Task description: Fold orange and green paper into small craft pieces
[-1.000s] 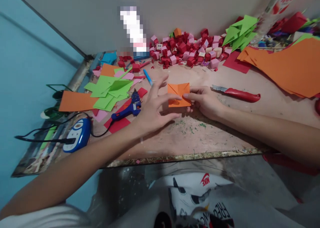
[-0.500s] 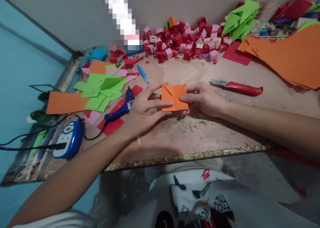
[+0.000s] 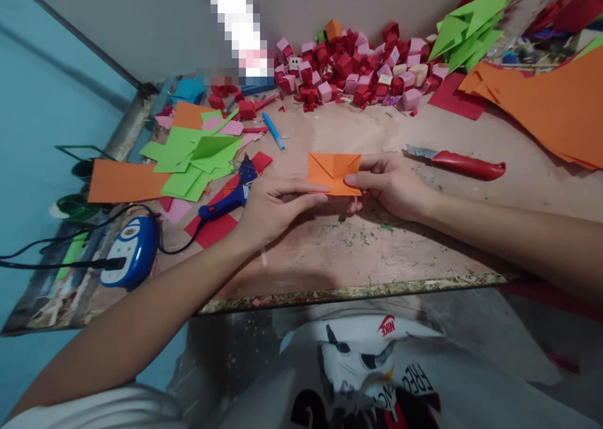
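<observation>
Between my two hands is a small folded orange paper (image 3: 334,168), creased along diagonal lines and held just above the table. My left hand (image 3: 282,204) pinches its lower left corner, thumb below and fingers above. On the right edge, my right hand (image 3: 389,181) grips the paper with the thumb on top and other fingers behind it. A blue glue gun (image 3: 230,196) lies close to my left hand. To the right of my right hand rests a knife with a red handle (image 3: 471,165).
Small red and pink folded paper cubes (image 3: 348,71) are heaped along the back wall. Green paper pieces (image 3: 188,162) lie at left, near a blue-and-white power block (image 3: 134,253) with cables. Orange sheets (image 3: 551,108) are stacked at right. A blue pen (image 3: 274,131) lies behind my hands.
The orange paper has tipped and now looks flatter, a wide rectangle instead of nearly square. My left fingers have drawn closer together at its lower left. The view has shifted slightly.
</observation>
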Motion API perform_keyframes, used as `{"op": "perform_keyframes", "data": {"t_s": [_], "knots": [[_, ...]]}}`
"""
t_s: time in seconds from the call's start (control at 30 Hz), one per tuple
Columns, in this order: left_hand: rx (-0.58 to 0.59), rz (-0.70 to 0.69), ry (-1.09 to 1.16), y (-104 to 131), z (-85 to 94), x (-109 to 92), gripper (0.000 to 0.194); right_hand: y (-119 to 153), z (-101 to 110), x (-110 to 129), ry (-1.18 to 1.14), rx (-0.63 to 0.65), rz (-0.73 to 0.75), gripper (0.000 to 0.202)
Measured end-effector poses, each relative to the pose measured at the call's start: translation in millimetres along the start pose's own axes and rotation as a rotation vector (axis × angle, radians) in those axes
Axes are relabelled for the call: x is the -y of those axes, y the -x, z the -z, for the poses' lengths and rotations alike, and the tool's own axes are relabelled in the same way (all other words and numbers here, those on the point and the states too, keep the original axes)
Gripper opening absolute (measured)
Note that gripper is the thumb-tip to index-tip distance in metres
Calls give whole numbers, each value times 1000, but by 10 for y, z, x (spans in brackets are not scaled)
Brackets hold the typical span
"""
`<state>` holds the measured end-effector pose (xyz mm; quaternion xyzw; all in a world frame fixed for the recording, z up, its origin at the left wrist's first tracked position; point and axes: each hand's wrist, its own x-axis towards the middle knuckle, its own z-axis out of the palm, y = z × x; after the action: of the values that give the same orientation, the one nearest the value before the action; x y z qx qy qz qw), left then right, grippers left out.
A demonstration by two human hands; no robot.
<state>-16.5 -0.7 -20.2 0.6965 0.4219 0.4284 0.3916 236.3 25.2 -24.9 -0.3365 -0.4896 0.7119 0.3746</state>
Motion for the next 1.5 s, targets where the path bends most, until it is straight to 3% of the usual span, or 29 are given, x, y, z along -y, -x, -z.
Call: {"op": "perform_keyframes", "data": {"t_s": [0.2,0.27,0.33,0.4,0.6,0.7,0.93,1.5], "knots": [[-155,-27,3,6,-23,13,5,30,-9,-38,-47,-158,157,41],[-225,-41,38,20,-31,28,6,61,-24,-34,-2,-144,178,50],[-260,-57,59,35,-39,31,7,92,-41,-31,84,-86,197,46],[-256,-54,32,44,-50,20,6,113,-54,-34,170,-51,213,34],[-194,-24,-4,37,-69,23,14,110,-68,-10,225,-120,255,18],[-233,-4,7,35,-64,48,25,105,-76,15,202,-118,271,21],[-207,53,97,30,-69,-13,14,96,-97,15,182,-159,238,27],[-255,63,70,42,-119,1,26,92,-93,-28,213,-240,207,22]]}}
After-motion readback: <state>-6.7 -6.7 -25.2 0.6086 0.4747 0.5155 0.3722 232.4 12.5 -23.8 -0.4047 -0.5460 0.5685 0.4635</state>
